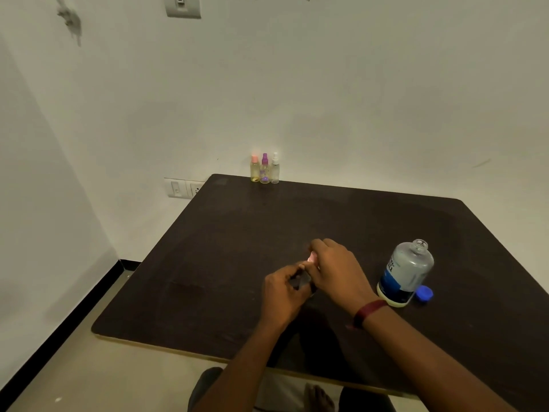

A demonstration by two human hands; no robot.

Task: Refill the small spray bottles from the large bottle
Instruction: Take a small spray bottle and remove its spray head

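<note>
My left hand (286, 292) grips the clear body of a small spray bottle (301, 281) over the middle of the dark table (225, 263). My right hand (335, 267) pinches the bottle's pink top (312, 258); most of the bottle is hidden by my fingers. To the right stands the large bottle (406, 273), uncapped, with a blue label. Its blue cap (424, 293) lies beside its base. Three small spray bottles stand in a row at the table's far edge: a pink-topped one (254, 169), a purple-topped one (264, 168), a clear-topped one (275, 168).
The table sits against a white wall, with a socket plate (184, 188) at its far left corner. Bare floor and a black skirting (59, 328) run along the left. My knees and a foot (319, 396) show under the near edge.
</note>
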